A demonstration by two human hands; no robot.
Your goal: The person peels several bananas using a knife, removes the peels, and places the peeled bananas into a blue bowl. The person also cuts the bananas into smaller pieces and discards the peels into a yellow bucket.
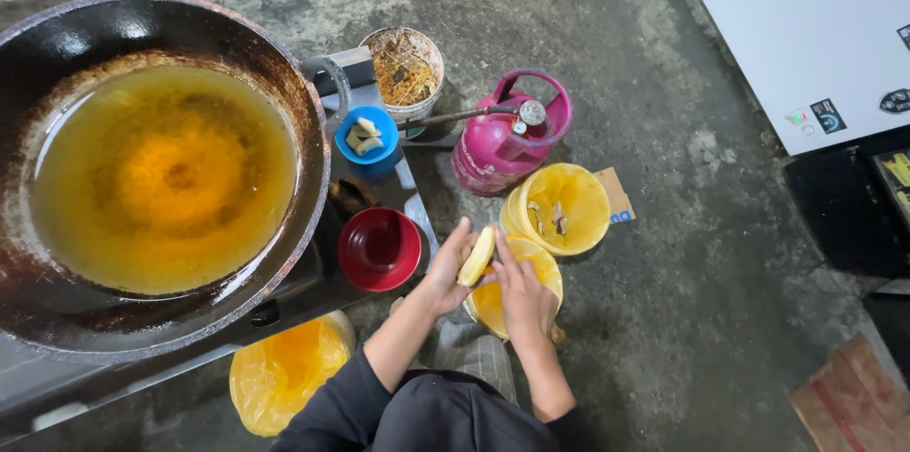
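My left hand (pixel 444 267) and my right hand (pixel 519 289) meet over a yellow bucket (pixel 545 267) on the concrete floor. Between them they hold a pale yellow, oblong piece of food (pixel 476 256). The left fingers support it from the left and the right fingers press on it from the right. Both forearms wear dark sleeves pushed up. A second yellow bucket (pixel 569 189) with a few pale scraps inside stands just behind the hands.
A big black wok (pixel 284 73) of amber oil fills the left. Beside it sit a blue bowl (pixel 379 156) of pale pieces and a red bowl (pixel 365 272). A white scrap bucket (pixel 417 109), pink gas cylinder (pixel 493 153), yellow-bagged bucket (pixel 284 376) and white cabinet (pixel 806 26) surround me.
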